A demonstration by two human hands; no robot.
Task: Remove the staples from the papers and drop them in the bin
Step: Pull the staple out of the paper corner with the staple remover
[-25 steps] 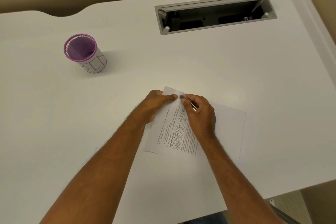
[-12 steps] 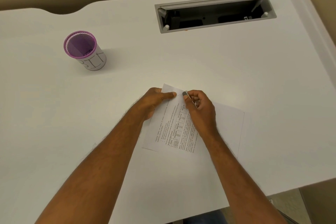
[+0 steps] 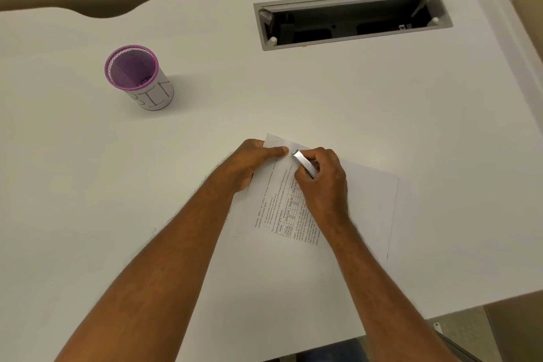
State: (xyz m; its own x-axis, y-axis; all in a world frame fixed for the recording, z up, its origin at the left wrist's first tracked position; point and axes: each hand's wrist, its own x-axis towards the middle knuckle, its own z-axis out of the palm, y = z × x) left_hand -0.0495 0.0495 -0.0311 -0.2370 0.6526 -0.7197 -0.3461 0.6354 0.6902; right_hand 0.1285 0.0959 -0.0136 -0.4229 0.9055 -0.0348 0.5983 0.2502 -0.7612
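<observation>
A printed paper sheet (image 3: 273, 209) lies on the white desk (image 3: 382, 114), on top of a blank sheet (image 3: 370, 209). My left hand (image 3: 252, 161) presses the printed paper's top corner flat, thumb pointing right. My right hand (image 3: 323, 185) grips a small silver staple remover (image 3: 304, 162), whose tip touches the paper close to my left thumb. The staple itself is too small to see. The bin (image 3: 138, 79), a purple mesh cup with a white label reading BIN, stands at the far left, well apart from both hands.
An open grey cable tray (image 3: 352, 20) is sunk into the desk at the back right. The desk's near edge (image 3: 440, 314) runs below my right forearm, and its right edge lies beside a tan wall.
The hands and paper have hardly shifted. The silver tool's tip has moved slightly toward my left thumb at the paper's corner.
</observation>
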